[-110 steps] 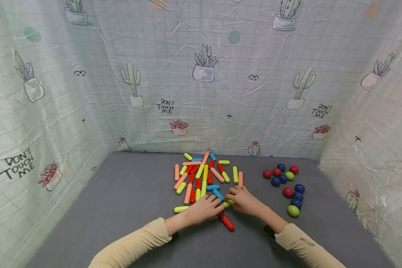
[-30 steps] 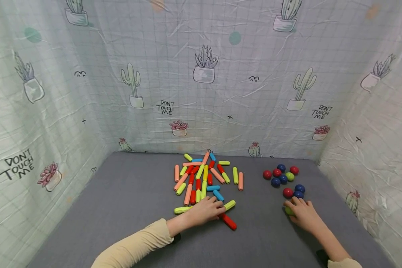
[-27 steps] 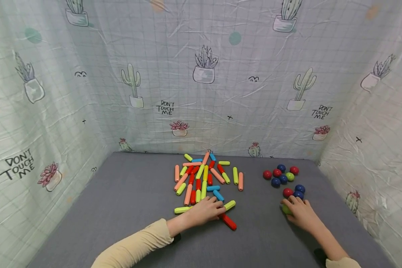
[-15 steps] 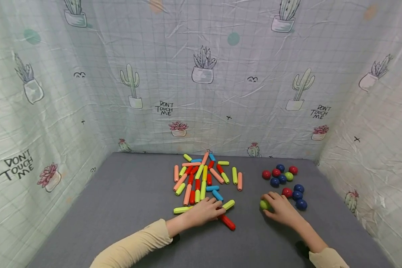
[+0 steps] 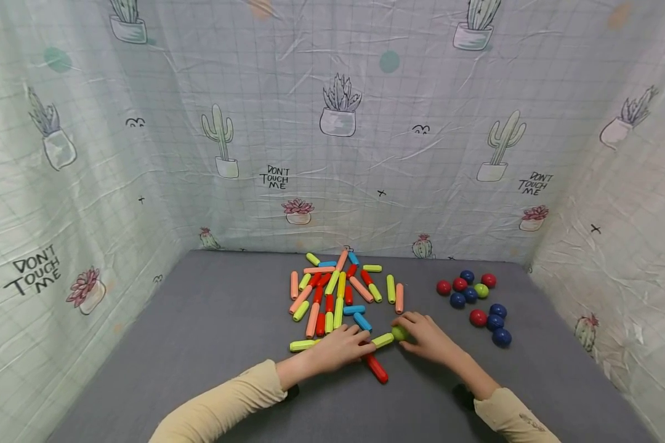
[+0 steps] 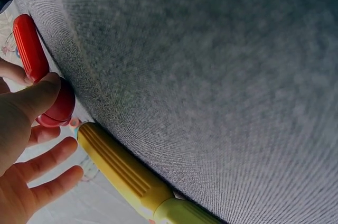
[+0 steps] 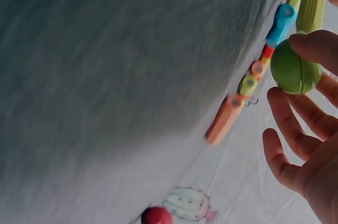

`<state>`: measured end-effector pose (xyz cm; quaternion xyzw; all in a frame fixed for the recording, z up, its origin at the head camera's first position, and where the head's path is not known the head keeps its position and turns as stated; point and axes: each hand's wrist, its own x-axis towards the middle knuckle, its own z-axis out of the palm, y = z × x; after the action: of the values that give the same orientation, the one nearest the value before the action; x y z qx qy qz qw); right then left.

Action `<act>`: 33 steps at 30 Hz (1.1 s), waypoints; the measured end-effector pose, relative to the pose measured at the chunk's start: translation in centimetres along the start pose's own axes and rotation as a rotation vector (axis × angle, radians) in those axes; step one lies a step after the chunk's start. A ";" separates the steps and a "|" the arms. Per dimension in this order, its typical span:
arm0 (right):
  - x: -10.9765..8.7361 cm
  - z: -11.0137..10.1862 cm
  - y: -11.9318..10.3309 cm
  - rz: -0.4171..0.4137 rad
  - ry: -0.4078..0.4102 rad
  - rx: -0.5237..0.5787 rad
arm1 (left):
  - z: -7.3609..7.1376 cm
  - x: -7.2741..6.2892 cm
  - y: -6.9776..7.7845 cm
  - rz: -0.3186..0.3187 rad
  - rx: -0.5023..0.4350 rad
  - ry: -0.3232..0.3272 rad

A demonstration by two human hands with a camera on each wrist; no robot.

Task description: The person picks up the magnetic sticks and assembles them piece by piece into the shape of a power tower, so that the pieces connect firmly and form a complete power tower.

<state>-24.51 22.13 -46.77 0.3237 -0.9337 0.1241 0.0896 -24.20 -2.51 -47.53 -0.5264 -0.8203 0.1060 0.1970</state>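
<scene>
From where I stand, the R hand (image 5: pixel 425 338) pinches the green ball (image 5: pixel 399 333), at the end of a yellow-green stick (image 5: pixel 383 340). Left of this green ball, the L hand (image 5: pixel 340 349) pinches a red ball (image 6: pixel 60 105), w/ a red stick (image 5: pixel 377 369) touching it. Approx. behind-left of the green ball lie many other sticks (image 5: pixel 340 286); other balls (image 5: pixel 471 295) are well apart, to its right, also on the grey table (image 5: pixel 227 307).

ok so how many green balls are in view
2. The right hand holds one green ball; the other green ball lies among red balls and blue balls at the far right. The left hand could hide more.
</scene>
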 end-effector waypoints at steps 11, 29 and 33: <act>0.4 0.5 -0.2 0.010 -0.053 0.014 | -0.1 0.1 0.1 -0.014 0.042 0.027; 3.8 -0.3 0.3 -0.089 -0.045 -0.029 | -0.9 -0.4 0.2 0.093 -0.005 0.011; 5.2 0.4 0.1 -0.118 -0.018 -0.078 | -0.8 -0.6 0.3 0.098 0.001 0.013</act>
<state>-28.62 19.04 -45.83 0.3753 -0.9180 0.0790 0.1010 -23.39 -2.95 -47.04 -0.5666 -0.7921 0.1127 0.1972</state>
